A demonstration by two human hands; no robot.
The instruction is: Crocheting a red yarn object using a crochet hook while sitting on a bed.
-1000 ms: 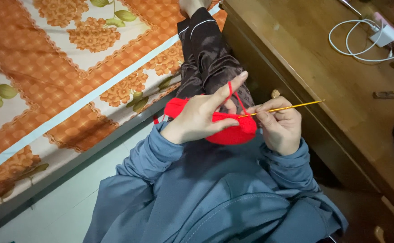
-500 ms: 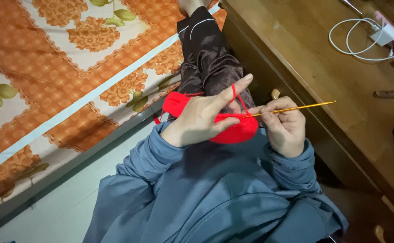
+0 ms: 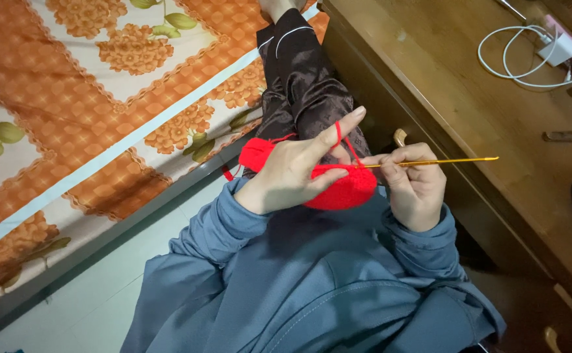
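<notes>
As before, the left hand (image 3: 292, 173) grips the red crochet piece (image 3: 341, 189).

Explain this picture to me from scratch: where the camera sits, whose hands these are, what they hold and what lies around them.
The camera is worn on the person's head and looks straight down, so you see their own blue sleeves and lap. No machine is involved: two bare hands do the work. The left hand grips a red crocheted piece, with a strand of red yarn running over its raised forefinger. The right hand holds a thin yellow crochet hook, whose tip end meets the red piece. To the left lies a bed with an orange flowered cover. To the right stands a wooden desk with a white charger and coiled cable on it. The dark things at the desk's far right edge are too cut off to name.
</notes>
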